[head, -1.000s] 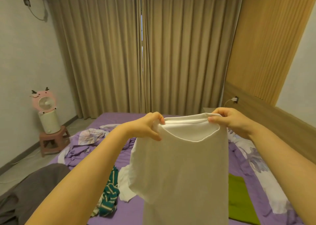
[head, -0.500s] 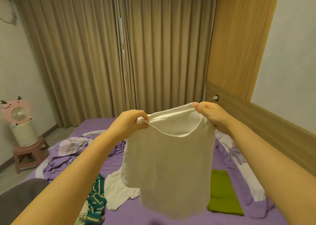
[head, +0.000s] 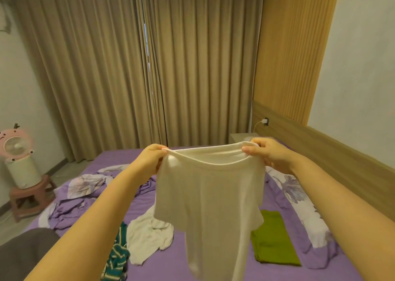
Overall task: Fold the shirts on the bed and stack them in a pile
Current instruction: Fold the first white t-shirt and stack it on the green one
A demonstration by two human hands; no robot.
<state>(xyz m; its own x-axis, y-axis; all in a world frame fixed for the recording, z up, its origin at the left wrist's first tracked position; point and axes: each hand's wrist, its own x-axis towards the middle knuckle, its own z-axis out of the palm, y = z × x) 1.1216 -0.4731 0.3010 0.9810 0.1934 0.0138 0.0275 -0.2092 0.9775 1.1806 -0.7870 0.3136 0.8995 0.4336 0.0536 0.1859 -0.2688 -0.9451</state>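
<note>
A white shirt [head: 210, 197] hangs in the air above the purple bed [head: 177, 265]. My left hand [head: 150, 159] pinches its left shoulder and my right hand [head: 267, 154] pinches its right shoulder, stretching the neckline between them. Below it on the bed lie a folded green shirt [head: 272, 239] at the right, a crumpled white shirt [head: 147, 235] and a green-and-white striped shirt [head: 116, 257] at the left. The hanging shirt hides part of the bed's middle.
A rumpled purple floral blanket [head: 79, 193] covers the bed's left side, and a floral pillow [head: 299, 197] lies along the wooden headboard [head: 333, 152] at right. A pink fan [head: 18, 159] stands on a stool beside the bed. Curtains [head: 149, 67] hang behind.
My hands have spread the shirt's shoulders wider apart and lifted it, so its hem swings higher over the bed. The view has shifted a little.
</note>
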